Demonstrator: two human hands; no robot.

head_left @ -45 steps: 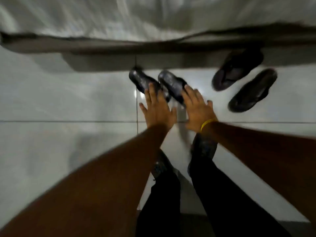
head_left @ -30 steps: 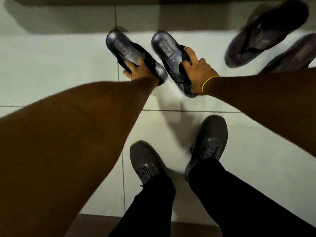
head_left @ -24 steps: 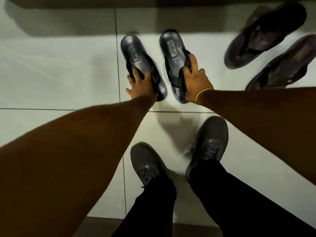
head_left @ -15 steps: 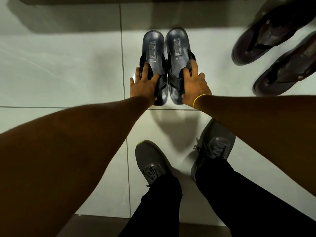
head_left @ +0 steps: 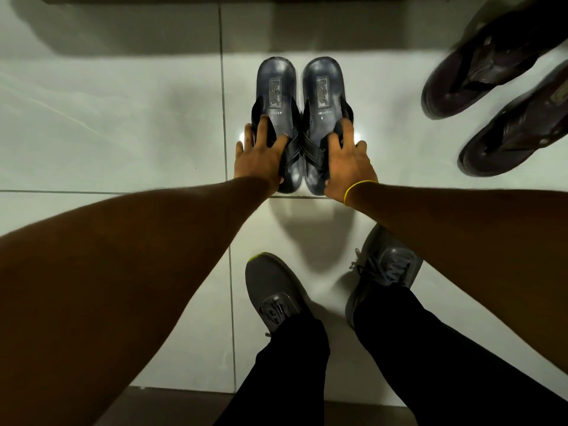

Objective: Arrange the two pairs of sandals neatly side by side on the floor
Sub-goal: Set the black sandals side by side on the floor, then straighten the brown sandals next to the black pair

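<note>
Two black sandals sit side by side in the upper middle of the frame, their long inner edges touching and their rounded ends pointing toward the top. The left black sandal [head_left: 276, 96] and the right black sandal [head_left: 324, 93] both lie flat on the pale tiled floor [head_left: 107, 118], just right of a vertical grout line. Each carries a stamped label on its footbed and dark crossed straps over its lower half.

The left hand [head_left: 261, 158] lies spread over the outer side and straps of the left black sandal, fingers [head_left: 265, 127] splayed and pressing on it rather than curled around it. The right hand [head_left: 345, 161] rests the same way on the right black sandal, fingers spread over the strap and outer edge, thumb out to the right. A yellow band [head_left: 358, 189] circles the right wrist. Both bare forearms reach in from the lower corners.

At the upper right of the frame, well apart from the black pair, lie two dark brown sandals, tilted diagonally. The upper brown sandal [head_left: 491, 56] and the lower brown sandal [head_left: 522, 124] lie near each other, roughly parallel, not lined up with the black pair.

Lower middle, the person's two grey sneakers [head_left: 273, 290] stand on the tiles below black trouser legs [head_left: 399, 364]. A dark band runs along the top edge.
</note>
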